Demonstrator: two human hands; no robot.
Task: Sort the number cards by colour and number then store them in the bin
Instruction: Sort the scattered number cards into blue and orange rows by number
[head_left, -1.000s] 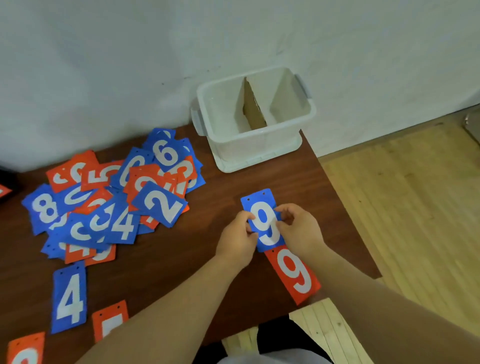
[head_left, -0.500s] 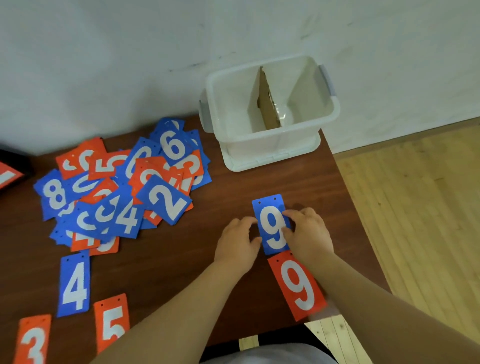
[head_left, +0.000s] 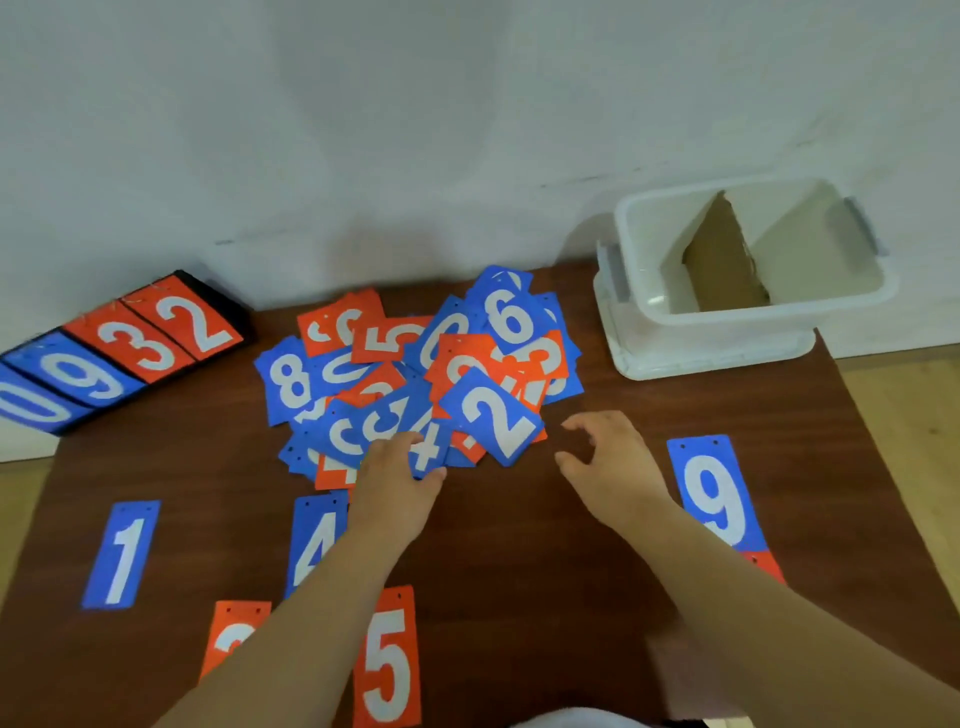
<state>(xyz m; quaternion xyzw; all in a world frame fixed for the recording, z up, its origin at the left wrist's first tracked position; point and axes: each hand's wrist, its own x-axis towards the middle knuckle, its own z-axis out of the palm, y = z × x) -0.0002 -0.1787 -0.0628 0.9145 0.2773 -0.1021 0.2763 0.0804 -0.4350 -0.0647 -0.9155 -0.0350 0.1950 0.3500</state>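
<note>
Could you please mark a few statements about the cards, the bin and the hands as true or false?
1. The bin holds cards. False: none show inside, only a cardboard divider.
2. The right hand holds nothing. True.
3. The blue 9 card lies flat on the table. True.
4. The left hand rests on the orange 5 card. False: it grips a blue 4 in the pile.

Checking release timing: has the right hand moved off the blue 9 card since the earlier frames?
Yes. The right hand has left the blue 9 card, moving left toward the pile.
</note>
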